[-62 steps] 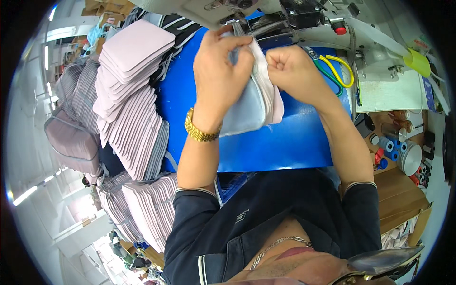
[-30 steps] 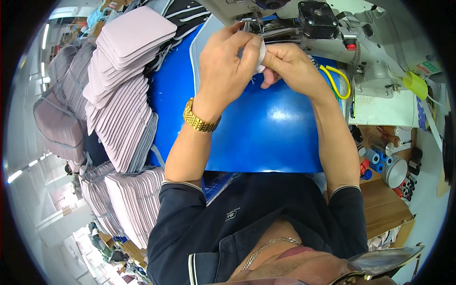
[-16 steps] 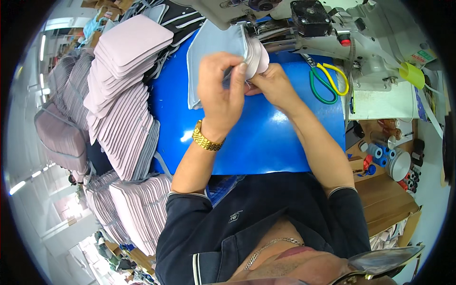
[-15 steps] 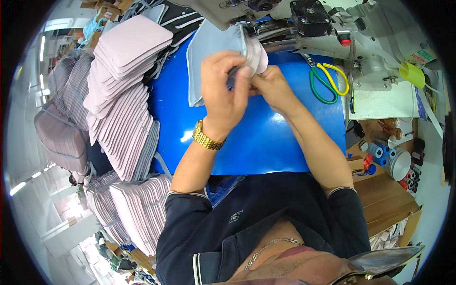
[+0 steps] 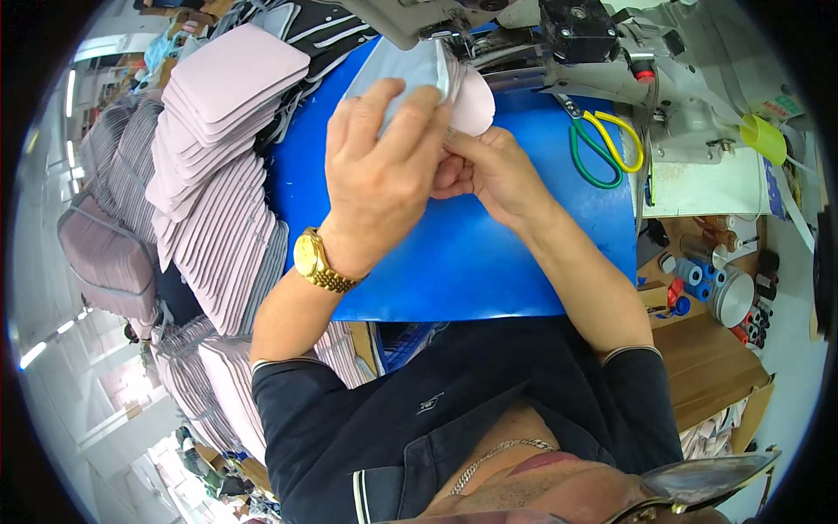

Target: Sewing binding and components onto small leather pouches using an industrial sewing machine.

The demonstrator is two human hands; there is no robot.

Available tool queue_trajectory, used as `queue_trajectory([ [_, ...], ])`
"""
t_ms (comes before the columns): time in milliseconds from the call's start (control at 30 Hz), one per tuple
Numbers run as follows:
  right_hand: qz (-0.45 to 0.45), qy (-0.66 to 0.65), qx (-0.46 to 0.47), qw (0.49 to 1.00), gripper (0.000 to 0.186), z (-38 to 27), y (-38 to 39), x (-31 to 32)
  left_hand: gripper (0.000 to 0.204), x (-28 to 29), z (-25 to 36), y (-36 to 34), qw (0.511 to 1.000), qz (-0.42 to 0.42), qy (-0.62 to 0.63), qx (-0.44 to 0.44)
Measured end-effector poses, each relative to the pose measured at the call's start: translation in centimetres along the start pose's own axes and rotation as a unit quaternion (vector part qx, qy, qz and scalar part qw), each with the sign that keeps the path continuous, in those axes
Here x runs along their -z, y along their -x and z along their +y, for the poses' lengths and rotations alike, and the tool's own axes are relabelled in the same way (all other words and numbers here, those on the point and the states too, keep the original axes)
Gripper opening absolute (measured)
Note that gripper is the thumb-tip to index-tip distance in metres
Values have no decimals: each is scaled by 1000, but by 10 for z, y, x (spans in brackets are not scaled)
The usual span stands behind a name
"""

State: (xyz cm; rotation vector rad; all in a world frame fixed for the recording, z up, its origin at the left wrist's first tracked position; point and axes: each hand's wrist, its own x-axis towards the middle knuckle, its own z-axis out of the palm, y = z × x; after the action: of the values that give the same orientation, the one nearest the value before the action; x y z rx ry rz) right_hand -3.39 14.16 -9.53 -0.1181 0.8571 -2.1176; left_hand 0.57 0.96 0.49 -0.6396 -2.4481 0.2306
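Note:
A light grey-blue fabric panel (image 5: 408, 63) with a pale binding along its edge lies under the sewing machine head (image 5: 410, 17). A pale pink flap (image 5: 473, 100) with a rounded end shows on its right side. My left hand (image 5: 380, 162), wearing a gold watch, rests over the panel with its back up and its fingers spread. Beside it, my right hand (image 5: 502, 175) is closed, thumb against fingers, at the panel's near edge below the pink flap. The fingertips of both hands are close together, and the exact pinch is partly hidden.
Green-and-yellow scissors (image 5: 607, 153) lie right of my hands on the blue work surface (image 5: 489, 271). Tall stacks of pink panels (image 5: 231, 79) lean at the left. Thread spools (image 5: 698, 279) and a cardboard box (image 5: 711, 367) are at the right.
My left hand has moved left and toward me, turning from a pinch to spread fingers. More of the pink flap shows. My right hand stays nearly in place.

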Motion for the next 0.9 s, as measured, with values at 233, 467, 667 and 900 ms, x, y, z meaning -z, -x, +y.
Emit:
queue_trajectory([
  [233, 64, 76, 55, 993, 34, 11, -7, -3, 27, -18, 14, 5, 992, 3, 110, 69],
  [467, 34, 113, 143, 983, 37, 10, -23, 7, 26, -40, 14, -2, 983, 56, 127, 121],
  [667, 26, 55, 172, 983, 38, 3, -34, 5, 14, -52, 16, -17, 973, 95, 116, 175],
  [900, 25, 90, 161, 982, 29, -13, -16, 7, 9, -46, 27, -31, 953, 92, 146, 247],
])
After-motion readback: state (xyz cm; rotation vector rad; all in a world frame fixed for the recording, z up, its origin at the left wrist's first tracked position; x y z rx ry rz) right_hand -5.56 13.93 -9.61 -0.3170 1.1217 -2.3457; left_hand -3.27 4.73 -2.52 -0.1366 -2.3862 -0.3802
